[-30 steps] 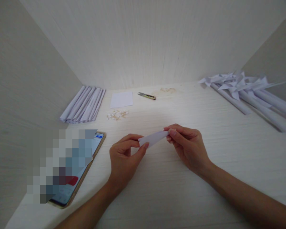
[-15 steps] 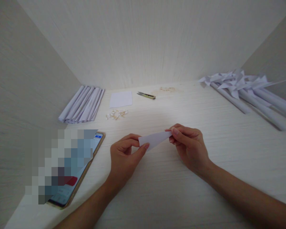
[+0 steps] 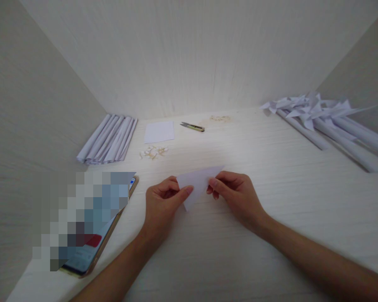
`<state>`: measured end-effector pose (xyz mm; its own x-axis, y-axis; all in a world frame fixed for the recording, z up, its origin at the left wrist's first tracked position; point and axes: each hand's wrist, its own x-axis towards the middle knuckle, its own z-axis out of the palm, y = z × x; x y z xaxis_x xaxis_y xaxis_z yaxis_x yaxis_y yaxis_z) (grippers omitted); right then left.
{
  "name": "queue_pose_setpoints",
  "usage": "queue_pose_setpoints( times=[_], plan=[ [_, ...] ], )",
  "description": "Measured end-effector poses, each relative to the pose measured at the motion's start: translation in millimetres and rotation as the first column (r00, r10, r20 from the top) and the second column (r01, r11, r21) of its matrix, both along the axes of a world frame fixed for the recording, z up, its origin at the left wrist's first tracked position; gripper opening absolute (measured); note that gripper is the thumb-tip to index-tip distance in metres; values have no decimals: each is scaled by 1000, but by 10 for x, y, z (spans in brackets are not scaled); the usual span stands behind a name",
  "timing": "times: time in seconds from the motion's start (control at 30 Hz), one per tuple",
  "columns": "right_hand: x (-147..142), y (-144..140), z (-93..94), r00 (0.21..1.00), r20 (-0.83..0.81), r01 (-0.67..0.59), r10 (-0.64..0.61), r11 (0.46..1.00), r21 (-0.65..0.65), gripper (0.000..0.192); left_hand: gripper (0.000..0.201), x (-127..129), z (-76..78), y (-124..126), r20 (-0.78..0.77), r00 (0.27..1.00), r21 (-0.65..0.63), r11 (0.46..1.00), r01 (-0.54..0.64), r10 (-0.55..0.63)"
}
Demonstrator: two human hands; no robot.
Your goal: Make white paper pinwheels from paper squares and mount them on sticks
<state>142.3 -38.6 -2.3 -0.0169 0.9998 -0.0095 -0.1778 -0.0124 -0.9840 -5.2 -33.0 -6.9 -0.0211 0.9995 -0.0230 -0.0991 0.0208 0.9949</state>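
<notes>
I hold a small folded paper [image 3: 197, 181] between both hands, just above the table [image 3: 271, 201], in front of me and near the middle of the view. My left hand [image 3: 162, 205] pinches its left edge, thumb on top and fingers curled underneath. My right hand [image 3: 236, 197] pinches the right side, with its fingertips [image 3: 211, 184] pressed onto the sheet. The hands are close together, with only the paper between them. The paper looks roughly triangular: one corner points down toward the table between my hands, and another reaches up and to the right, past my right fingers. I cannot tell whether the lower corner touches the table.

A phone [image 3: 91, 235] lies on the table to my left, near my left wrist; its screen is blurred out. Farther back on the left, a bundle of rolled paper tubes [image 3: 108, 138] lies side by side against the wall. Just to the right of the tubes sits a flat white sheet [image 3: 159, 131], and in front of that a small scatter of scraps [image 3: 153, 152]. A pair of snips [image 3: 192, 126] lies beside the sheet, near the back wall, with some pale debris [image 3: 219, 118] just beyond. On the far right, a pile of paper pinwheels [image 3: 321, 115] on long rolled stems rests on the table, well apart from my hands.
</notes>
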Motion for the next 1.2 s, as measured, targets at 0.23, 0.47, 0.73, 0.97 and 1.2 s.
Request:
queue_pose_setpoints(
  times=[0.23,0.47,0.73,0.97,1.2],
  plan=[
    [-22,-2,-16,984,109,-142,142,990,-8,12,12,1,-7,-7,-25,999,-51,998,27,-29],
    [-30,-32,-36,960,196,-205,202,979,-3,14,11,22,4,-3,-70,997,-43,999,15,-18],
    [-28,-21,-38,958,221,-197,184,980,40,16,11,48,59,-3,-141,990,-15,1000,-7,5],
    [-37,-44,-9,936,295,-208,191,978,27,16,13,24,42,5,-177,982,31,998,-54,59],
    [-89,-100,-44,879,381,-293,286,955,-41,20,19,48,63,-14,-245,942,186,965,-187,230]
  ],
)
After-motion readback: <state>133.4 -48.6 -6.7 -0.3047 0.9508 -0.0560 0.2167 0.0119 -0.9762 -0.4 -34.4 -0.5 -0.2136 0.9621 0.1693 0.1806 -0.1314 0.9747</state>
